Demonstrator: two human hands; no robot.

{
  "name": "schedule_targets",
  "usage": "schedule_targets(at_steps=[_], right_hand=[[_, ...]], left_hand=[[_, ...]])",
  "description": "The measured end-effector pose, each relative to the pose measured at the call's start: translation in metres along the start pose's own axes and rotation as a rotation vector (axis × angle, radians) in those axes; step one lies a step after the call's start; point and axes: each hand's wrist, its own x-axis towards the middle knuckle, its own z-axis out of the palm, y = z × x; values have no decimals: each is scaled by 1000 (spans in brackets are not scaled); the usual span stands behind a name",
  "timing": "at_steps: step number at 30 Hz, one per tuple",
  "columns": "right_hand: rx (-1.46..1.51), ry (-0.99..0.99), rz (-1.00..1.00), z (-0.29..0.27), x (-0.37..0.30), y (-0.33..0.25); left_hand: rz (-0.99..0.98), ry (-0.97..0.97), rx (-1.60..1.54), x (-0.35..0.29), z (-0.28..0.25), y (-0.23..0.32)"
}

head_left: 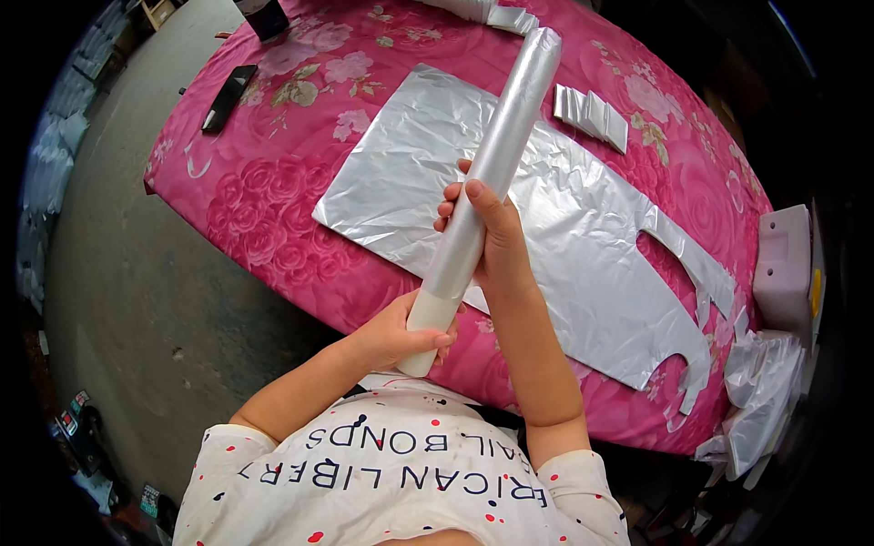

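Note:
I hold a long, tight roll of silvery-white plastic film (510, 127) slanting up and away over the near edge of the table. My left hand (410, 332) is closed round its plain white lower end, close to my shirt. Higher up, my right hand (482, 218) wraps the middle of the roll, thumb on top and fingertips showing on the left side. Beneath the roll, a wide flat sheet of silvery plastic vest bags (583, 246) lies crinkled on the table, its cut-out handles toward the right. The roll hides part of these bags.
A pink floral cloth (264, 209) covers the table. On it are a black phone (229, 98), a dark cup (262, 16), a folded white stack (592, 116) and another white stack (510, 18) at the far edge. A pale plastic box (785, 255) and clear bags (765, 391) are at the right edge.

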Motion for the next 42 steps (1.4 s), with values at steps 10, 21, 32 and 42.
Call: schedule_targets(at_steps=[10,21,32,42], right_hand=[[-82,64,-39,-3,-20,3],[-162,204,-125,-49,-8,12],[-741,145,273,-137,19,-85],[-907,-101,447,-137,17,-81]], left_hand=[[12,-51,109,1,-2,-1],[-189,203,473,-2,-21,-1],[-444,19,164,-58,-68,-31],[-490,-13,52,-59,-70,-32]])
